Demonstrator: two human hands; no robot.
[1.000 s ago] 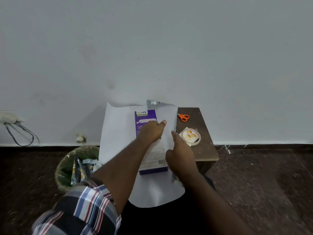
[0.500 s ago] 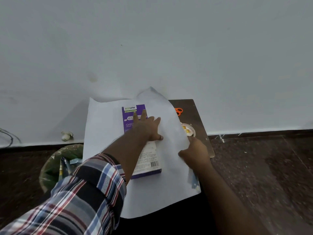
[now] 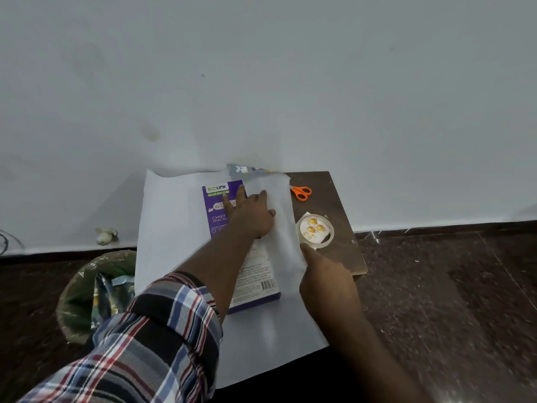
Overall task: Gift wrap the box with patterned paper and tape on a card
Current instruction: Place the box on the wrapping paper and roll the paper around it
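Bare pale wall, dark speckled floor, a small dark wooden table (image 3: 343, 251) against the wall. White-backed wrapping paper (image 3: 171, 228) covers the tabletop's left part and hangs over its left and near edges; the printed side shows at the far edge. The purple box (image 3: 213, 210) lies lengthwise on it, looks light and stiff. The paper is thin, creases easily, best held at its edge. Left hand (image 3: 251, 216), fingers spread flat, presses the folded right flap onto the box. Right hand (image 3: 322, 274) holds the flap's fold line; grip unclear. Tape roll (image 3: 315, 229) just beside the flap, with a round card inside it. Scissors (image 3: 302, 192) near the far edge. Bin (image 3: 84, 295) on the floor left.
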